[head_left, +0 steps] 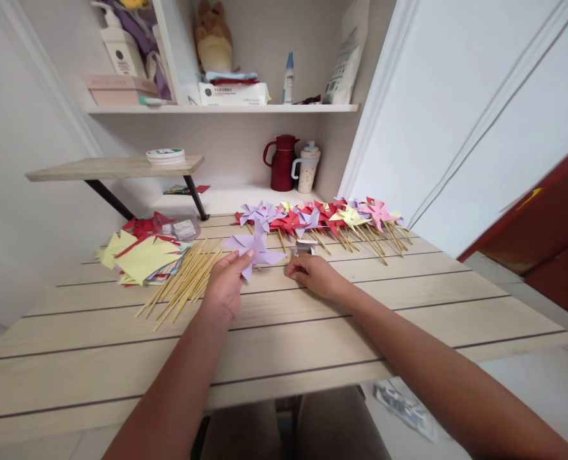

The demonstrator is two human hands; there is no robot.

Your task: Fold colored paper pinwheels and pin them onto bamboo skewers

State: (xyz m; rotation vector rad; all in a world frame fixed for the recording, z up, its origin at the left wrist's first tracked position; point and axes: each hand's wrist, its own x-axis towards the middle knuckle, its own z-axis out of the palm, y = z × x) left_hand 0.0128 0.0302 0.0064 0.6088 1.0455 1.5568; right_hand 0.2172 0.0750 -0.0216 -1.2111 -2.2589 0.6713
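Note:
My left hand (225, 282) pinches the lower edge of a lilac paper pinwheel (255, 247) that lies on the wooden table (312, 332). My right hand (312, 275) rests on the table just right of it, fingers curled, close to a small shiny metal object (305, 247); whether it holds anything I cannot make out. A loose bundle of thin wooden sticks (184, 281) lies left of my left hand. Behind both hands runs a row of finished pinwheels on sticks (326, 220), red, yellow, pink and lilac.
A pile of yellow and red paper squares (140, 254) lies at the left. A small clear plastic box (184, 229) sits behind it. A red jug (282, 163) and a beige mug (307, 168) stand at the back. Shelves with bottles and boxes hang above.

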